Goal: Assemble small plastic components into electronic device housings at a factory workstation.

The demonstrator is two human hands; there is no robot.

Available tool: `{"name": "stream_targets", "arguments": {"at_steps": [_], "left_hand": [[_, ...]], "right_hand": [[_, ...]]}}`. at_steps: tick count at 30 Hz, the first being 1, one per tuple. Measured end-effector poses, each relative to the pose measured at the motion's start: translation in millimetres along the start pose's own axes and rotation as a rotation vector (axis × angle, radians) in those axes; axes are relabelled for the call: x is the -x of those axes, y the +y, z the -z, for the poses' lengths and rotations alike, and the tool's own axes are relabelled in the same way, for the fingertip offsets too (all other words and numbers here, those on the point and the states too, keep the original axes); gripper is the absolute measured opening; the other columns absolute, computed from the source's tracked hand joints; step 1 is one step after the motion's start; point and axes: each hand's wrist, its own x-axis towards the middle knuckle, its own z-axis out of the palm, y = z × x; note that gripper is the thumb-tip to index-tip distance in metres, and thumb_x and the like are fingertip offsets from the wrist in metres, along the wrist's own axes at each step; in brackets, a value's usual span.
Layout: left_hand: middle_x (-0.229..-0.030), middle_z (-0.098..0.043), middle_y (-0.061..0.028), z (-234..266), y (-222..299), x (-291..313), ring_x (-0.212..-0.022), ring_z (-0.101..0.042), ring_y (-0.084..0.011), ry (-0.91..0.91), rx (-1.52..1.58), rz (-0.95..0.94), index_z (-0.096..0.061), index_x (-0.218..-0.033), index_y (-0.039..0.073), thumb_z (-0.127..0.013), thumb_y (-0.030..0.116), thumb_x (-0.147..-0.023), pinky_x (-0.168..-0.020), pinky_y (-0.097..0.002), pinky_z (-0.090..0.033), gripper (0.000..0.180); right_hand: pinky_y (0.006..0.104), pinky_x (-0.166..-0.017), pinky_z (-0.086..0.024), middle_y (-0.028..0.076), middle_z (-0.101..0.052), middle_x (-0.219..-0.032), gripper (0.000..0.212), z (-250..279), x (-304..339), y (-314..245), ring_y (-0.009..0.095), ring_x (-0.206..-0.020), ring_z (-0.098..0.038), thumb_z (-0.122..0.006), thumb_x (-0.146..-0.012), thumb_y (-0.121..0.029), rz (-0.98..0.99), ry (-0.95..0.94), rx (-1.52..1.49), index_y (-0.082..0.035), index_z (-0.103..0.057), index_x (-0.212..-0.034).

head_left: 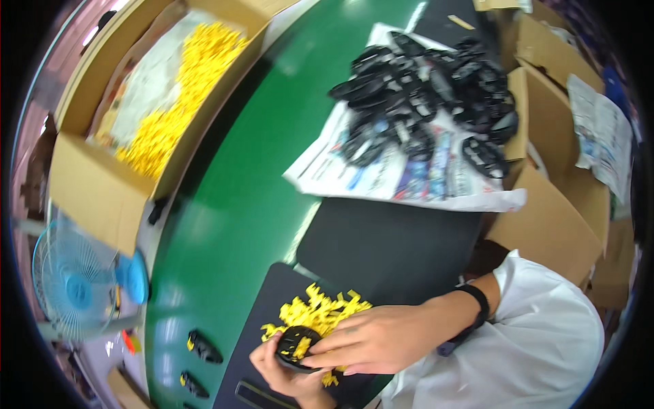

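My left hand is closed around a small, rounded black plastic shell, its hollow side up. Yellow pieces show inside the shell. My right hand reaches across from the right with its fingers stretched out, fingertips at the shell's edge by the yellow pieces. Its thumb is partly hidden. Beside both hands, a loose pile of small yellow pieces lies on a black mat.
A cardboard box of yellow pieces stands left of the green surface. Many black shells lie on newspaper. Black parts with yellow tips lie lower left. A blue fan and open carton flank the area.
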Motion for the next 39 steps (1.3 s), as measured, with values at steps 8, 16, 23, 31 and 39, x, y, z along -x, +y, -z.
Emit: {"name": "stream_targets", "arguments": {"at_steps": [8, 16, 23, 31, 39], "left_hand": [[-0.125, -0.053, -0.0121, 6, -99, -64, -0.108, -0.056, -0.0254, 0.070, 1.024, 0.689, -0.042, -0.141, 0.008, -0.047, 0.041, -0.099, -0.097, -0.0369, -0.045, 0.054], [-0.138, -0.047, -0.0181, 41, -183, -50, -0.127, -0.046, -0.0259, 0.231, 0.043, 0.638, -0.038, -0.142, 0.000, -0.060, 0.018, -0.095, -0.108, -0.0374, -0.034, 0.055], [-0.140, -0.048, -0.0142, 28, -100, -31, -0.133, -0.041, -0.0245, 0.245, -0.005, 0.498, -0.047, -0.134, -0.002, -0.057, 0.013, -0.092, -0.112, -0.0402, -0.025, 0.046], [-0.120, -0.060, -0.0179, 52, -30, 19, -0.107, -0.058, -0.0279, 0.269, -0.130, 0.320, -0.057, -0.121, -0.005, -0.058, 0.024, -0.095, -0.094, -0.0377, -0.046, 0.039], [-0.119, -0.060, -0.0169, 48, -33, 23, -0.107, -0.058, -0.0267, 0.295, 0.138, 0.308, -0.057, -0.118, -0.005, -0.057, 0.029, -0.097, -0.093, -0.0356, -0.047, 0.040]], "right_hand": [[0.0371, -0.085, -0.052, 0.008, -0.067, -0.109, 0.026, 113, 57, 5, 0.026, -0.100, -0.063, -0.067, -0.082, -0.010, -0.279, 0.464, 0.637, -0.006, -0.068, -0.108], [0.0345, -0.082, -0.051, 0.007, -0.068, -0.099, 0.036, 146, 73, 65, 0.026, -0.092, -0.062, -0.072, -0.073, -0.009, -0.596, 0.563, 1.086, -0.008, -0.067, -0.109], [0.0354, -0.070, -0.050, 0.007, -0.068, -0.083, 0.031, 151, 76, 42, 0.024, -0.077, -0.063, -0.067, -0.075, 0.000, -0.705, 0.613, 1.036, -0.010, -0.070, -0.104], [0.0356, -0.065, -0.053, 0.007, -0.069, -0.075, 0.022, 126, 72, 19, 0.027, -0.069, -0.068, -0.065, -0.082, -0.015, -0.759, 0.244, 0.462, -0.011, -0.069, -0.104], [0.0396, -0.078, -0.053, 0.013, -0.068, -0.097, 0.036, 172, 150, 5, 0.030, -0.089, -0.066, -0.073, -0.074, -0.019, -1.156, 0.295, 1.265, -0.011, -0.068, -0.109]]}}
